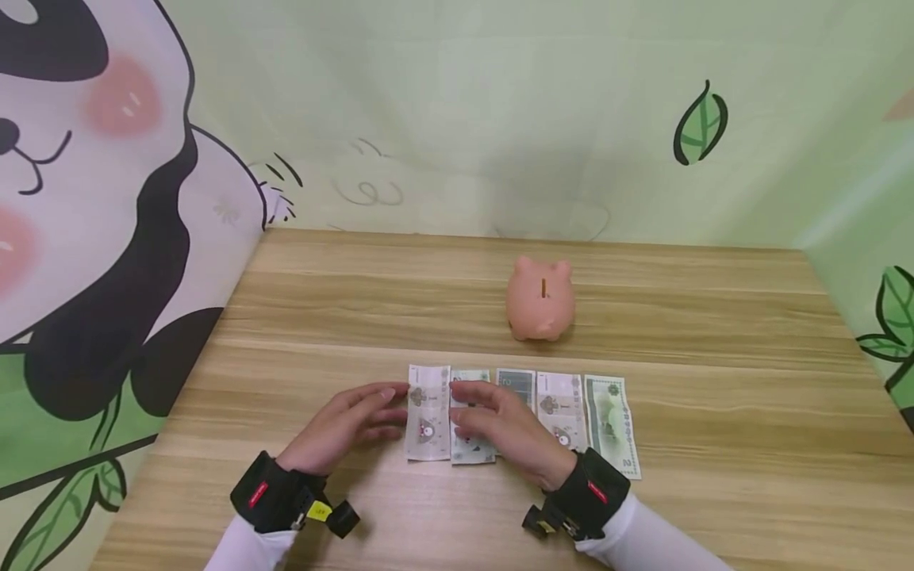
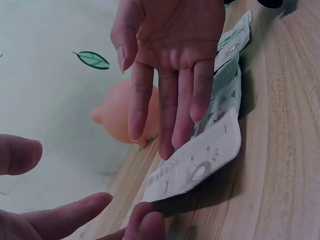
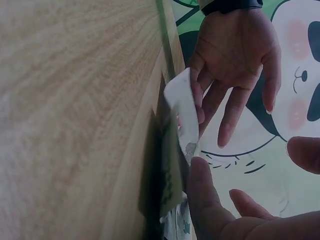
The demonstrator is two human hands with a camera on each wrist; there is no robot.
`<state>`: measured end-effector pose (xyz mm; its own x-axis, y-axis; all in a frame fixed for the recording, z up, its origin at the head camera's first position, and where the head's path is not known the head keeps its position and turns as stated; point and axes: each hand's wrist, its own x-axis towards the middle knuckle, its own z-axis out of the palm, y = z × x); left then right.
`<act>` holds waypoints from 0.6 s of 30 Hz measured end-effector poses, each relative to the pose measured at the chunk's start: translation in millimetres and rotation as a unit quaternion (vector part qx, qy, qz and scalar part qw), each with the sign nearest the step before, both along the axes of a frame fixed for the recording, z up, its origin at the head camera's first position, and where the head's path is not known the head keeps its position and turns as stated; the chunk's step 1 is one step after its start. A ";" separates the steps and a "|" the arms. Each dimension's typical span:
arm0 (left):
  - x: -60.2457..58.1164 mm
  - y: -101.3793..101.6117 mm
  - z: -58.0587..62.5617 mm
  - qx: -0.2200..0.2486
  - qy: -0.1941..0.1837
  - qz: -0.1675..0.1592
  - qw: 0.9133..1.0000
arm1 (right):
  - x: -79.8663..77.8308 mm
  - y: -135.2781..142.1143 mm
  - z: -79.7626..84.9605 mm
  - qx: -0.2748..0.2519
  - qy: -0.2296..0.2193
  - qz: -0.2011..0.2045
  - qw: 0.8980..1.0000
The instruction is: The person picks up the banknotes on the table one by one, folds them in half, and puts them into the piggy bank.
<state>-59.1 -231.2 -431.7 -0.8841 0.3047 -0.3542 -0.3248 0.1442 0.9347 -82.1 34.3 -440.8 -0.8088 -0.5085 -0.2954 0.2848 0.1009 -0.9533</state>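
Note:
Several paper banknotes lie side by side on the wooden table. At the row's left end is a pale note (image 1: pixel 428 442), with the fingertips of my left hand (image 1: pixel 341 427) at its left edge. My right hand (image 1: pixel 508 428) reaches over a green-white note (image 1: pixel 474 455) and a dark green note (image 1: pixel 517 381), partly hiding both. Further right lie another pale note (image 1: pixel 561 388) and a green note (image 1: pixel 612 428). Both hands have extended, slightly bent fingers and pinch nothing. In the left wrist view, the nearest note (image 2: pixel 200 160) has edges raised off the table.
A pink piggy bank (image 1: pixel 540 309) stands behind the notes, its slot on top. The wooden table (image 1: pixel 371 293) meets a green printed backdrop (image 1: pixel 457 111) at the back. A large panda is printed on the left side. Each wrist wears a black strap with a small camera.

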 end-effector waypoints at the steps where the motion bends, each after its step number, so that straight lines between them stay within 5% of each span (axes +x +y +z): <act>1: -0.2 0.0 -0.4 0.001 0.002 -0.005 1.000 | 0.0 -0.1 -0.1 -0.004 0.000 -0.001 1.000; 18: -15.5 16.8 10.3 0.018 0.023 0.003 1.000 | -18.5 16.9 8.9 -0.076 -0.022 -0.074 0.994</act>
